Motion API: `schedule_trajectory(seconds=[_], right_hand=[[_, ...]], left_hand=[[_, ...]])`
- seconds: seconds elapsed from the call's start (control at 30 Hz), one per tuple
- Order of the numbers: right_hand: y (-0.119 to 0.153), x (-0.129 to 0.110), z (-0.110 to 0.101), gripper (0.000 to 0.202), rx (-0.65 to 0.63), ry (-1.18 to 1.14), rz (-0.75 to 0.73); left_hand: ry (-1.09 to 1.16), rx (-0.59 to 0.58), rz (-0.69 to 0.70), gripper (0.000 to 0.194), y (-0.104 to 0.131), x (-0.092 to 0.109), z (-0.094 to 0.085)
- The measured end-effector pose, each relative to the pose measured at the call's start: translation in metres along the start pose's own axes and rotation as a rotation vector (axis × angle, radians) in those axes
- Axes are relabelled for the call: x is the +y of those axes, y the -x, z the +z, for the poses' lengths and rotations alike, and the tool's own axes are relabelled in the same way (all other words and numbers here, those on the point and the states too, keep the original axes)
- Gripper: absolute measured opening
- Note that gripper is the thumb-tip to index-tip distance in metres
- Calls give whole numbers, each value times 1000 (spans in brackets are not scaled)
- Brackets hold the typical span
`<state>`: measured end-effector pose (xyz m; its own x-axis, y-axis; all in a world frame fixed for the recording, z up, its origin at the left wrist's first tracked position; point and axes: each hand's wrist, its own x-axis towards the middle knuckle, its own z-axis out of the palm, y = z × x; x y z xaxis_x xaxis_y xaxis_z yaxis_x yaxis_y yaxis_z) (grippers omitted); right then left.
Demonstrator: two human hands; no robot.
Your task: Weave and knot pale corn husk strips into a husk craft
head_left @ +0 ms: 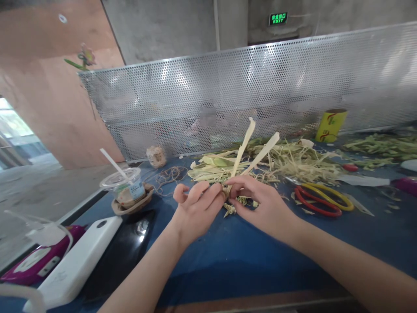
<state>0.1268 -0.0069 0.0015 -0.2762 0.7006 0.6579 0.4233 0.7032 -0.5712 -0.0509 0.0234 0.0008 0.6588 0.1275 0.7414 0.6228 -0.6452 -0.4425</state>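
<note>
Between my two hands is a small braided piece of pale corn husk point(227, 190), with two long strips standing up out of it. My left hand point(202, 204) pinches it from the left, its outer fingers curled. From the other side, the thumb and fingers of my right hand point(256, 198) close on the same piece. Part of the braid is hidden behind the fingers, and a short end hangs below them. Just beyond lies a pile of loose husks point(215, 167) in pale green and cream.
Right of my hands lie scissors point(321, 200) with red and yellow handles and a knife point(365, 179). A yellow roll point(331, 125) stands behind. At left are a plastic cup point(125, 184), twine point(169, 174), a white power bank point(78, 256) and a purple power strip point(42, 261). A perforated metal screen point(182, 104) borders the back.
</note>
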Motion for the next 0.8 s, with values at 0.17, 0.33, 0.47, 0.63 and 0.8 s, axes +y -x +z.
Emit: schedule_trajectory(seconds=[0.17, 0.33, 0.47, 0.63, 0.8], right_hand=[[1, -1, -13, 26, -38, 304, -126], [-4, -3, -23, 31, 114, 592, -412], [-15, -2, -19, 51, -49, 666, -346], [-23, 9, -5, 37, -108, 651, -199], [-28, 8, 4, 23, -94, 548, -53]], left_hand=[[68, -99, -127, 24, -2, 1, -1], [77, -126, -200, 18, -6, 0, -3], [99, -150, -235, 16, -5, -2, -3], [105, -137, -254, 14, -4, -1, -4], [107, -83, -256, 14, -3, -1, -6]])
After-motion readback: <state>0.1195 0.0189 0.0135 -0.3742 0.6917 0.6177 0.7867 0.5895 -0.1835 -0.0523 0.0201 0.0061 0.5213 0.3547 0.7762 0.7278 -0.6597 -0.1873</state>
